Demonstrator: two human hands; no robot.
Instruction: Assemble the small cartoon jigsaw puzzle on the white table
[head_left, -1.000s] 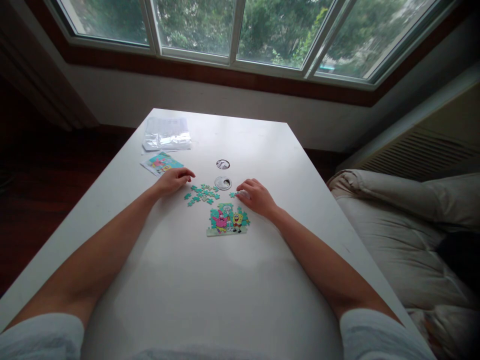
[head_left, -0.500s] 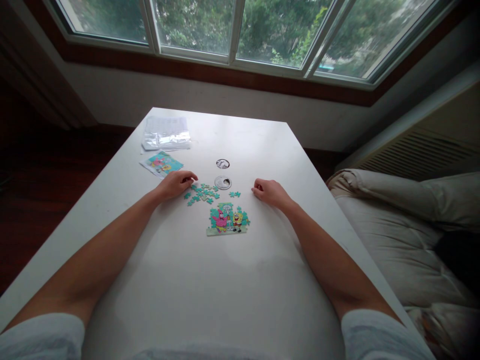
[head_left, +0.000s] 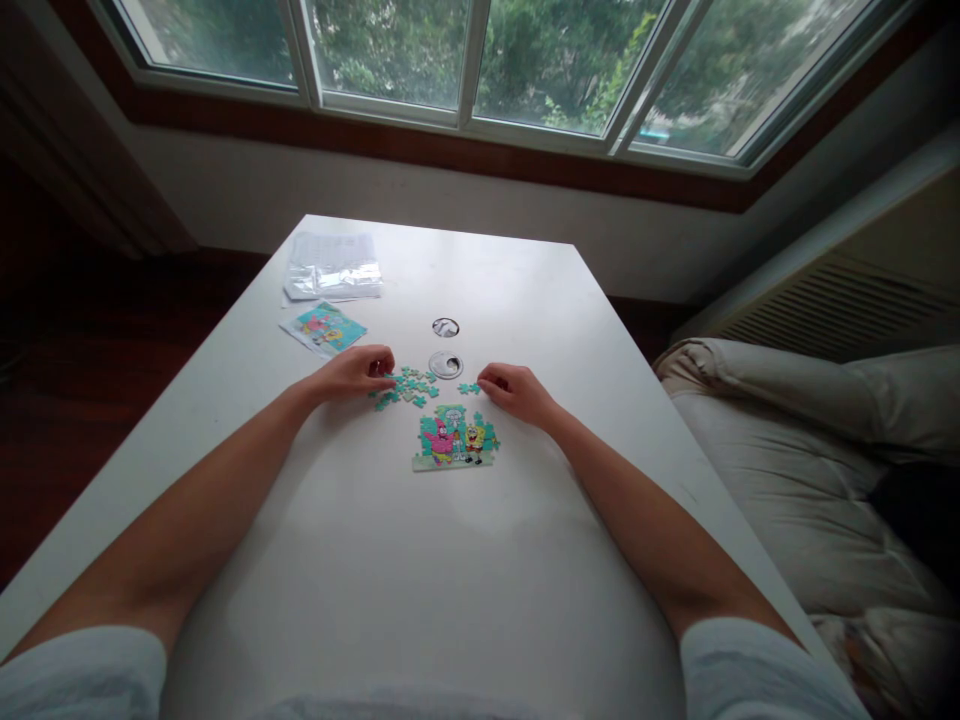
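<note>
On the white worktop [head_left: 450, 570], nearest, lies one partly joined puzzle [head_left: 456, 437] showing three cartoon figures. Just beyond its right half sits one short strip of teal pieces [head_left: 468, 388]; the right hand [head_left: 481, 384], fingers bunched narrow, is at its right end. To the left spreads one pile of loose pieces [head_left: 412, 388], too small to count; the left hand [head_left: 391, 371], fingers curled, meets its left edge. Whether either hand grips a piece, I cannot tell. Farther are two round fittings [head_left: 445, 366], then, left, one picture sheet [head_left: 328, 326] and clear plastic packaging [head_left: 334, 268].
</note>
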